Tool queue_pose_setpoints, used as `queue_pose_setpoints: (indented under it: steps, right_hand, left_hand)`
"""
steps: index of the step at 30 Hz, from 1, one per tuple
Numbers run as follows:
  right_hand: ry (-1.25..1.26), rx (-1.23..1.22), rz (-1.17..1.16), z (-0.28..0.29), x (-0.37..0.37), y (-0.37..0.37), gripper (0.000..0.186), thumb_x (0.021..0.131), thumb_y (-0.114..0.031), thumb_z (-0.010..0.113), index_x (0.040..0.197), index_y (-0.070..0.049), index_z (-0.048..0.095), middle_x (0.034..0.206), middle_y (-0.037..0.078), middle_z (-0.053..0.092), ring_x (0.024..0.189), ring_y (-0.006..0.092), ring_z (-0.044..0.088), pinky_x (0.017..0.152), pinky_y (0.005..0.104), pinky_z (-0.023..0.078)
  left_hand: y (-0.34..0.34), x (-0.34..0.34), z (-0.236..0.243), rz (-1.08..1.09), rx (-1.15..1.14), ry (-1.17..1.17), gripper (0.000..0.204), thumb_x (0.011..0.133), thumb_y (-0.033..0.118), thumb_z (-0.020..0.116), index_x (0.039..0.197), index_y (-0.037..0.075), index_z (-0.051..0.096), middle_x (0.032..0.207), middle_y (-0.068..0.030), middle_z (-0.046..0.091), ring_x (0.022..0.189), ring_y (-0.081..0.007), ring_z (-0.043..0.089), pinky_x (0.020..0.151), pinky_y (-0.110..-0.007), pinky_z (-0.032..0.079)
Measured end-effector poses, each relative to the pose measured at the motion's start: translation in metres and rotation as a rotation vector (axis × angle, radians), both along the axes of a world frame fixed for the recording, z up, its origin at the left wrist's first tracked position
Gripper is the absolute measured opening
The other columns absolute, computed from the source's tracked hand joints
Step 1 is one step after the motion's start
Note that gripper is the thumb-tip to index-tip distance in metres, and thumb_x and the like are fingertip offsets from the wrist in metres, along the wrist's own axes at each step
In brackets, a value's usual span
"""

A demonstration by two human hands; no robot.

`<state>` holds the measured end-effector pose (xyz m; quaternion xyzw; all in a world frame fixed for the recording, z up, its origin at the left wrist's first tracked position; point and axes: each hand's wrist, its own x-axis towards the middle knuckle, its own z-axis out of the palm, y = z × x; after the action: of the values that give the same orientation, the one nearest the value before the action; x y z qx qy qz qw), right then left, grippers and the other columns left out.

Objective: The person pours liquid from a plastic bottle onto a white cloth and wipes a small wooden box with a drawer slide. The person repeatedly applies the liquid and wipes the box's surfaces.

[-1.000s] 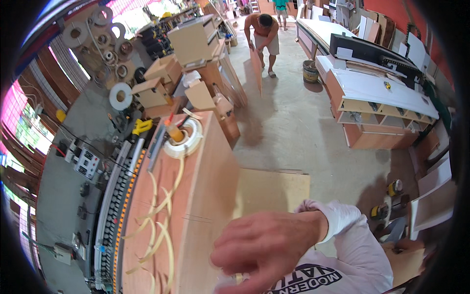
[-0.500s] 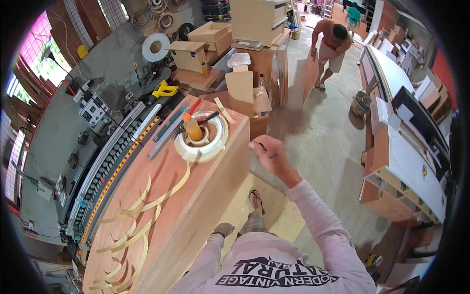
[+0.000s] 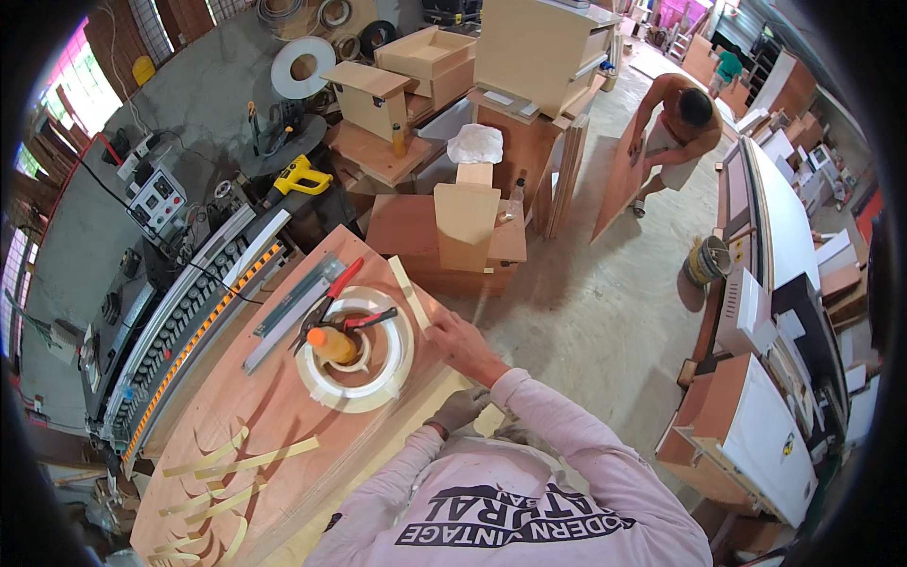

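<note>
My right hand (image 3: pixel 463 348) is at the far right corner of the reddish wooden panel top (image 3: pixel 283 397), its fingertips closed on the near end of a short pale strip of edge banding (image 3: pixel 408 290). Low beside the panel's right side is my left hand (image 3: pixel 457 411), in what looks like a grey glove. Its fingers are curled, and what they hold, if anything, is hidden. A white-rimmed roll of banding (image 3: pixel 397 364) lies on the panel, with an orange-capped bottle (image 3: pixel 333 346) standing inside it. Red-handled pliers (image 3: pixel 342 281) lie across its rim.
Loose pale strips (image 3: pixel 255 460) curl on the near panel. Metal drawer slides (image 3: pixel 298 307) lie by the roll. On the left is a roller machine (image 3: pixel 179 331); ahead, a yellow-handled tool (image 3: pixel 304 177) and cabinet boxes (image 3: pixel 524 61). A person (image 3: pixel 680 123) holds a board; a bucket (image 3: pixel 707 262) stands nearby.
My right hand has moved from beside the panel onto the strip at its corner. My left hand has moved forward and right. My view has shifted, and the person with the board appears nearer.
</note>
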<state>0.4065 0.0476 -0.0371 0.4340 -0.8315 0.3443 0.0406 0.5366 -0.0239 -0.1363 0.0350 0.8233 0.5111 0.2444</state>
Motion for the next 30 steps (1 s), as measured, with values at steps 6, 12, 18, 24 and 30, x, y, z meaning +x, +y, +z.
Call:
queue_pose_setpoints:
  steps: [6,12,18,24,30]
  right_hand:
    - [-0.526,-0.558,-0.130,0.035,-0.048,0.045,0.018,0.096,-0.003,0.064,0.113,-0.003,0.066,0.104,0.012,0.066,0.091,0.0274,0.068,0.078,0.0352,0.058]
    - [-1.370,-1.045,-0.234,0.022,-0.132,0.171,0.021,0.103,-0.010,0.061,0.121,0.001,0.063,0.095,0.007,0.068,0.081,0.0163,0.068,0.075,0.0323,0.059]
    - [-1.288,-0.386,-0.124,-0.017,-0.204,0.246,0.029,0.100,-0.015,0.068,0.122,0.004,0.066,0.106,0.009,0.072,0.084,0.0172,0.069,0.076,0.0320,0.056]
    - [-0.502,-0.157,0.278,0.005,-0.265,0.230,0.043,0.094,-0.018,0.075,0.130,0.001,0.063,0.118,0.021,0.069,0.093,0.0342,0.070,0.083,0.0407,0.055]
    - [-0.322,-0.143,0.229,0.031,-0.303,0.154,0.043,0.091,-0.007,0.072,0.131,0.000,0.060,0.104,0.022,0.066,0.088,0.0383,0.068,0.075,0.0434,0.054]
  left_hand:
    - [0.034,-0.070,0.027,0.464,0.871,-0.197,0.048,0.102,0.038,0.061,0.142,0.012,0.058,0.124,-0.0121,0.070,0.110,-0.0277,0.068,0.097,-0.040,0.053]
    - [0.066,-0.178,0.111,0.871,1.435,0.221,0.047,0.106,0.024,0.058,0.149,0.006,0.048,0.140,-0.0123,0.060,0.125,-0.0255,0.061,0.105,-0.041,0.050]
    - [0.103,-0.244,0.100,0.994,1.223,0.289,0.045,0.107,0.025,0.059,0.145,0.003,0.053,0.124,-0.0129,0.068,0.116,-0.0250,0.066,0.102,-0.042,0.054]
    - [0.128,-0.288,0.132,1.159,1.123,0.158,0.042,0.108,0.023,0.055,0.142,-0.002,0.057,0.118,-0.0109,0.070,0.109,-0.0196,0.067,0.099,-0.034,0.054]
    - [0.096,-0.343,0.113,1.055,0.616,0.397,0.038,0.105,0.025,0.060,0.136,0.003,0.064,0.118,-0.0111,0.072,0.109,-0.0210,0.068,0.095,-0.033,0.054]
